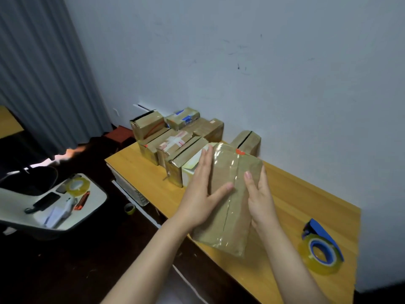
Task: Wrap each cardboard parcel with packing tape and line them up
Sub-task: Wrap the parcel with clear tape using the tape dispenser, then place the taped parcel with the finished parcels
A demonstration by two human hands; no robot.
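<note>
The left hand (pixel 200 194) presses flat, fingers straight, on the tape-wrapped brown cardboard parcel (pixel 228 207). The right hand (pixel 260 205) clasps its opposite edge. Parcel position: above the yellow wooden table (pixel 291 200). Risk: glossy tape may slip, and a tilted set-down could topple the row of wrapped parcels (pixel 175 150) beyond.

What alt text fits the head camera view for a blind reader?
A person's right hand grips a tape-wrapped cardboard parcel at a wooden table while the left hand presses flat against it. Other wrapped parcels stand lined up by the wall, and a blue tape dispenser lies at right.
</note>
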